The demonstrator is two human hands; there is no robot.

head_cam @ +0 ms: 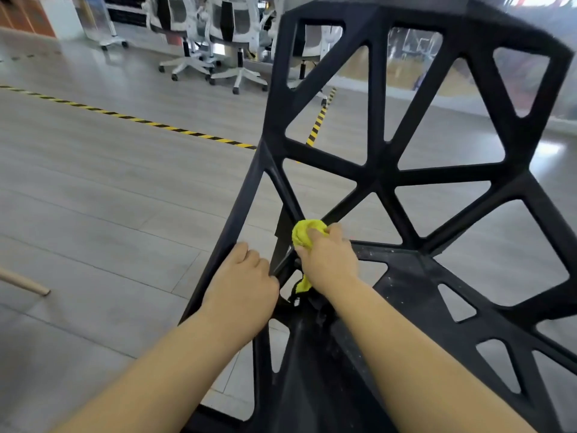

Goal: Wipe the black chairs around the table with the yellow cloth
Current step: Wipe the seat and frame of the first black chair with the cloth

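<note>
Your right hand (327, 260) has the yellow cloth (304, 232) bunched up, its fingers (334, 231) curled over the wad and pressing it against the black chair (379, 179) where several struts of the open lattice meet, low on the backrest and just above the seat. A tail of the cloth hangs below your wrist. Your left hand (243, 285) is just beside it, fingers (249, 256) wrapped round the chair's left edge bar and holding it. The seat surface near your right forearm shows pale specks. The chair stands on a grey plank floor (109, 182) crossed by yellow-and-black striped tape (140, 121). White office chairs (224, 29) stand well apart at the far side, and the end of a wooden pole (25, 281) pokes in at the left edge.
</note>
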